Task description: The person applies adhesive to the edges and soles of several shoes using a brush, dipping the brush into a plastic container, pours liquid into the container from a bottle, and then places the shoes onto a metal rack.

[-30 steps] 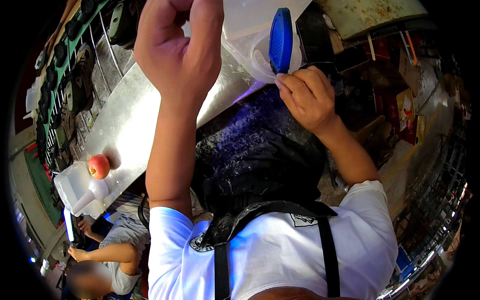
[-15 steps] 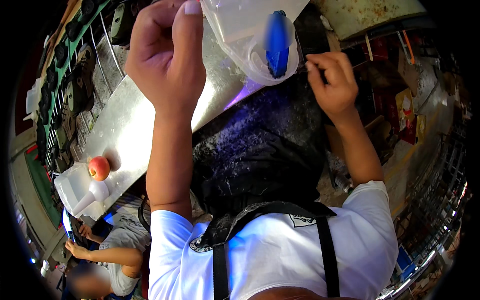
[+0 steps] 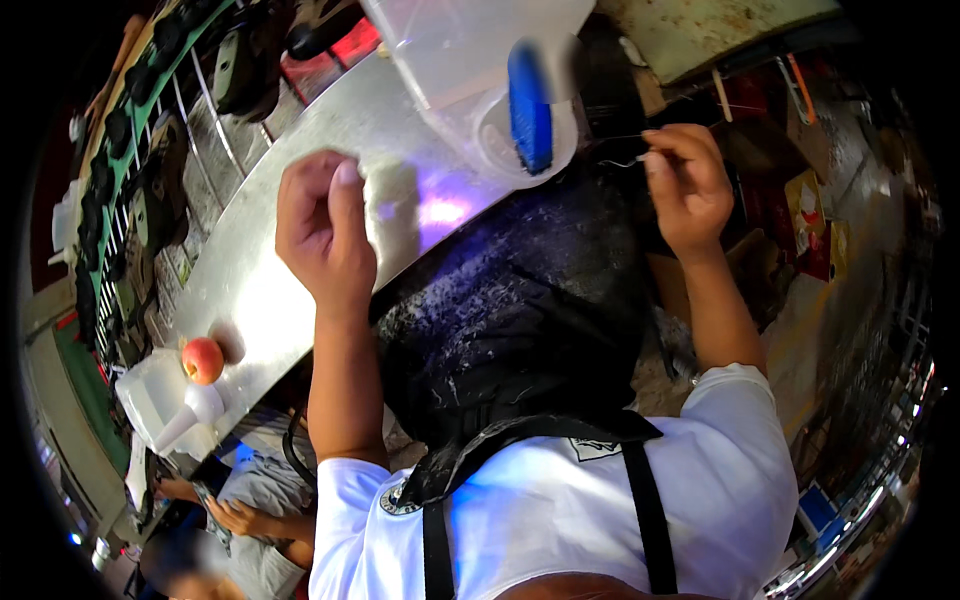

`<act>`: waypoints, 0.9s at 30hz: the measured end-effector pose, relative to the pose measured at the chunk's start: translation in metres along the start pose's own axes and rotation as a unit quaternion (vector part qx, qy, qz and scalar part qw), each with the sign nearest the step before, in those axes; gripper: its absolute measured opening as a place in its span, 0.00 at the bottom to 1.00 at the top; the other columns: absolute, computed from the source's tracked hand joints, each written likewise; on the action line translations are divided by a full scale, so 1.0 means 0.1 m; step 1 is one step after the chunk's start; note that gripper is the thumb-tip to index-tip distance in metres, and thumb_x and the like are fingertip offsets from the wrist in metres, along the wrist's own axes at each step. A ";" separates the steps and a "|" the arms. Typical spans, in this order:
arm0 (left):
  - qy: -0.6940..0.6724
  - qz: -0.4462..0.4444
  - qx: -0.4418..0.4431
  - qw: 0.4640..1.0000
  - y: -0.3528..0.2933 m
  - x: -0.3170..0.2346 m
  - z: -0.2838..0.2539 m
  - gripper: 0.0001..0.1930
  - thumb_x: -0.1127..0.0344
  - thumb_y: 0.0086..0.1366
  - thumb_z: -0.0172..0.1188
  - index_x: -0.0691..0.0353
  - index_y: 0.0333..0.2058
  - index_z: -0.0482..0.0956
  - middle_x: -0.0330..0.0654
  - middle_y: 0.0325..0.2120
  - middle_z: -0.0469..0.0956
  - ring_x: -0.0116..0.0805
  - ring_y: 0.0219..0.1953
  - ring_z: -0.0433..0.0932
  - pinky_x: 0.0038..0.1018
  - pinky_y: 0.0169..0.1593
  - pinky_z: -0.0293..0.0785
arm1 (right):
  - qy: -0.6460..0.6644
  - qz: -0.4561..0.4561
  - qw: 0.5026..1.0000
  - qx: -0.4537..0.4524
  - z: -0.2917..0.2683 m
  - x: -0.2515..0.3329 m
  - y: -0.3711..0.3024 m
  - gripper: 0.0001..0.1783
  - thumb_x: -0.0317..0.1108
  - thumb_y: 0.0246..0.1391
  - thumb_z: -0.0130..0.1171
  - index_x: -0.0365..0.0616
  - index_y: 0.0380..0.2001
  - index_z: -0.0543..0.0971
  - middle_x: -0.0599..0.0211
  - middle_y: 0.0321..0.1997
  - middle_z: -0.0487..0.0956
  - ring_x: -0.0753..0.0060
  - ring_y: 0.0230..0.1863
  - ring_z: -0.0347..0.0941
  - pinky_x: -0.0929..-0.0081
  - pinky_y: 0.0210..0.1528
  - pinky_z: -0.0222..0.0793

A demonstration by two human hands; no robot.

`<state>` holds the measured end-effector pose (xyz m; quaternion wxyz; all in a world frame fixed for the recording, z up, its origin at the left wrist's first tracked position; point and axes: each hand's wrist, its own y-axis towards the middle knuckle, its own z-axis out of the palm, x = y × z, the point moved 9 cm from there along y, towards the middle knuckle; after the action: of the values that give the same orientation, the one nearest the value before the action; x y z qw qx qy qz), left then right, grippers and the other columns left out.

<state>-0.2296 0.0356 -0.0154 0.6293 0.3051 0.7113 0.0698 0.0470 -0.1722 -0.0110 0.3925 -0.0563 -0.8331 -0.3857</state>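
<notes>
My left hand [image 3: 325,220] is closed in a fist above the metal worktop [image 3: 290,260], thumb laid over the curled fingers; anything inside it is hidden. My right hand [image 3: 690,190] pinches a thin pale thread [image 3: 622,162] at the right, beyond the worktop's edge. The thread's loose end trails left over my black apron [image 3: 500,290]. Between my hands, farther off, a round translucent tub [image 3: 490,150] holds an upright blue piece [image 3: 530,120], perhaps a brush; its top is blurred. Against the tub stands a large translucent plastic container [image 3: 470,45].
On the worktop's near left end are a red apple [image 3: 202,360], a white nozzle bottle [image 3: 190,412] and a clear box [image 3: 145,390]. A rack of shoes [image 3: 150,190] lines the left. Another person [image 3: 260,520] sits lower left. Cardboard boxes [image 3: 805,220] lie at right.
My left hand has come down toward me from the far edge, still closed. My right hand has shifted slightly right and nearer, and the thread now shows. The other person's hands moved right.
</notes>
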 end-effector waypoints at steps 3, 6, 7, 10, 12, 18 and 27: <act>0.050 -0.029 0.006 0.998 -0.22 0.22 -0.16 0.07 0.72 0.73 0.56 0.67 0.34 0.78 0.41 0.35 0.79 0.24 0.32 0.73 0.22 0.36 0.72 | 0.123 0.243 0.953 -0.131 -0.48 -0.83 -0.47 0.11 0.31 0.65 0.62 0.38 0.47 0.80 0.67 0.41 0.76 0.82 0.34 0.70 0.82 0.36 0.67; 0.043 -0.106 0.001 0.994 -0.45 0.45 -0.21 0.08 0.72 0.73 0.56 0.66 0.33 0.78 0.40 0.36 0.79 0.23 0.31 0.72 0.21 0.36 0.70 | 0.184 0.441 0.842 -0.252 -0.85 -1.82 -1.03 0.17 0.40 0.65 0.64 0.38 0.48 0.78 0.71 0.35 0.72 0.81 0.30 0.64 0.78 0.31 0.63; 0.033 -0.116 -0.002 0.993 -0.51 0.52 -0.25 0.08 0.71 0.73 0.56 0.66 0.33 0.78 0.40 0.36 0.79 0.23 0.31 0.72 0.20 0.37 0.70 | 0.192 0.499 0.795 -0.288 -0.92 -2.13 -1.23 0.20 0.43 0.64 0.65 0.37 0.48 0.77 0.72 0.33 0.70 0.81 0.28 0.62 0.77 0.29 0.62; 0.036 -0.131 0.003 0.991 -0.48 0.54 -0.18 0.08 0.72 0.73 0.56 0.66 0.32 0.78 0.40 0.37 0.79 0.22 0.31 0.72 0.20 0.38 0.69 | 0.063 0.623 0.742 -0.239 -1.04 -3.02 -1.56 0.27 0.55 0.59 0.66 0.40 0.43 0.80 0.68 0.31 0.73 0.76 0.29 0.66 0.74 0.28 0.64; 0.073 -0.118 0.009 0.990 -0.43 0.53 -0.18 0.08 0.72 0.72 0.56 0.67 0.32 0.77 0.40 0.36 0.79 0.22 0.31 0.72 0.20 0.38 0.69 | -0.031 0.673 0.714 -0.192 -1.03 -3.57 -1.61 0.29 0.58 0.59 0.66 0.40 0.44 0.80 0.65 0.32 0.75 0.72 0.29 0.69 0.72 0.28 0.66; 0.057 -0.156 0.012 0.986 -0.46 0.55 -0.16 0.09 0.74 0.70 0.58 0.66 0.28 0.75 0.42 0.35 0.78 0.27 0.35 0.74 0.23 0.41 0.72 | -0.301 0.618 0.723 -0.061 -0.97 -4.30 -1.86 0.19 0.44 0.62 0.60 0.39 0.44 0.82 0.55 0.34 0.81 0.61 0.28 0.76 0.65 0.25 0.70; 0.055 -0.176 0.014 0.983 -0.46 0.53 -0.19 0.09 0.74 0.71 0.59 0.67 0.29 0.75 0.41 0.36 0.78 0.25 0.34 0.75 0.22 0.40 0.73 | 0.061 0.687 0.717 -0.102 -0.76 -4.32 -2.06 0.04 0.28 0.60 0.54 0.41 0.36 0.75 0.61 0.23 0.72 0.71 0.19 0.67 0.72 0.19 0.64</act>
<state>-0.2639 0.0317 -0.0787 0.5871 0.1797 0.7885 -0.0359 0.3073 -0.2775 -0.4056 0.5911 -0.6293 -0.4953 -0.0955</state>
